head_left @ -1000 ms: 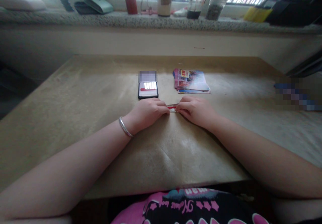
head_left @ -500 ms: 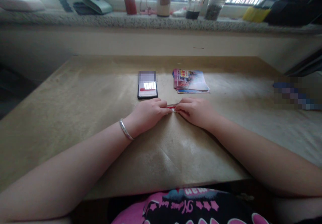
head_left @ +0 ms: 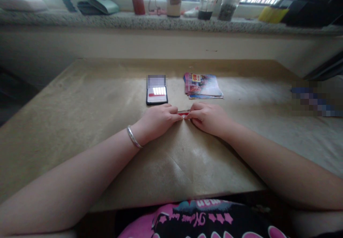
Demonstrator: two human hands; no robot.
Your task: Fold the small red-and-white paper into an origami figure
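Both hands meet on the brown worktop just in front of the phone, which lies face up with its screen lit. The left hand, with a silver bracelet on its wrist, sits directly in front of the phone. The right hand is in front of the phone and to its right. Between them is a small red-and-white paper strip, low against the worktop. Only a sliver of it shows, so I cannot tell how it is folded. The fingers of each hand are closed together and pinched on an end of the strip.

A stack of colourful leaflets lies to the right of the phone, clear of both hands. A windowsill crowded with bottles and jars runs well behind the phone.

The main risk seems to be the strip itself. It is thin and gripped at both ends, so an uneven pull could tear it or set a crooked crease. A slip of either pinch could let it spring open. The left knuckles are also close to the phone, and a forward push could nudge it.
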